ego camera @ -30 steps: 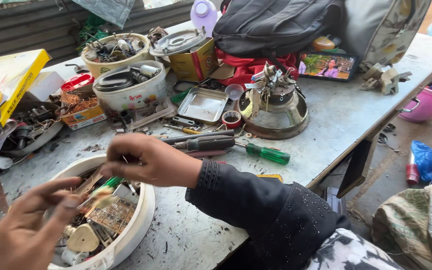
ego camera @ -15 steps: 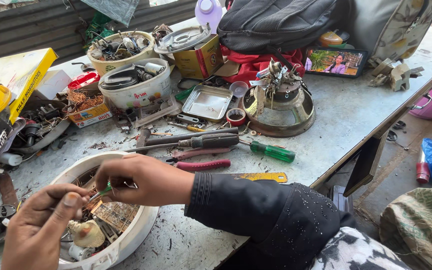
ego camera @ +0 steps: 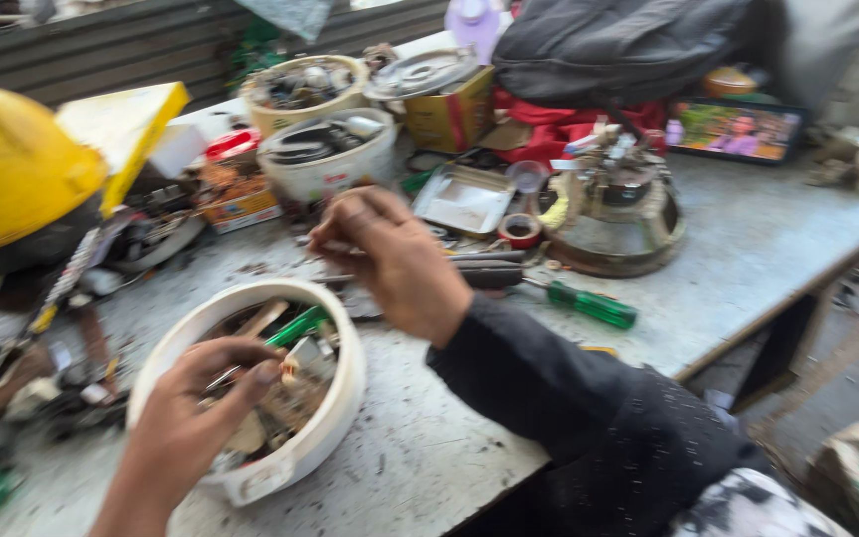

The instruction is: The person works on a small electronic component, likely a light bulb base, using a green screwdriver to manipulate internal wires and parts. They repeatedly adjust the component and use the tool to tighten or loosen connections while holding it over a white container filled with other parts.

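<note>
A white bowl (ego camera: 345, 393) full of small parts and a green-handled tool (ego camera: 295, 326) stands at the near left of the grey worktable (ego camera: 768, 239). My left hand (ego camera: 196, 408) reaches into it, its fingertips pinched on a thin metal piece (ego camera: 226, 376). Lifted clear of the bowl, my right hand (ego camera: 395, 259) hovers over the table just behind the bowl's far rim, with its fingers curled together. Motion blur hides whether the right hand holds anything.
A green-handled screwdriver (ego camera: 594, 303) and dark pliers (ego camera: 494, 273) lie right of my right hand. Behind are a round metal housing (ego camera: 613, 229), a small metal tray (ego camera: 464, 199), two tubs of parts (ego camera: 330, 159), a black bag (ego camera: 618, 50) and a lit screen (ego camera: 738, 129). A yellow hard hat (ego camera: 12, 169) sits left.
My right hand has come up out of the bowl and moved back toward the tools. My left hand has stayed in the bowl. The camera has shifted closer.
</note>
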